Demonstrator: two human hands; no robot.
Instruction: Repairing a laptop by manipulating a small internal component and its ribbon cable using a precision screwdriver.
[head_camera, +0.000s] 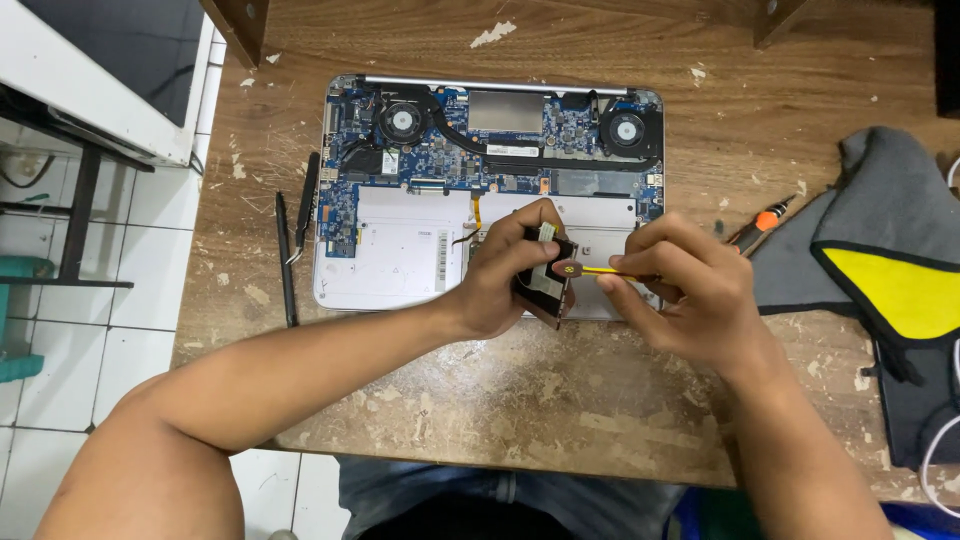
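An opened laptop (400, 245) lies bottom-up on the worn wooden table (520, 400), its blue circuit board and two fans exposed. My left hand (505, 275) grips a flat black drive-like component (545, 285), tilted up on edge over the laptop's lower right area. My right hand (680, 285) holds a thin yellow tool (600, 270) whose tip touches the side of that component.
Black tweezers (305, 205) and a thin black pry tool (285, 260) lie left of the laptop. An orange-handled screwdriver (762, 222) rests at the right beside a grey and yellow cloth (890, 270). A white unit (100, 80) stands at the upper left.
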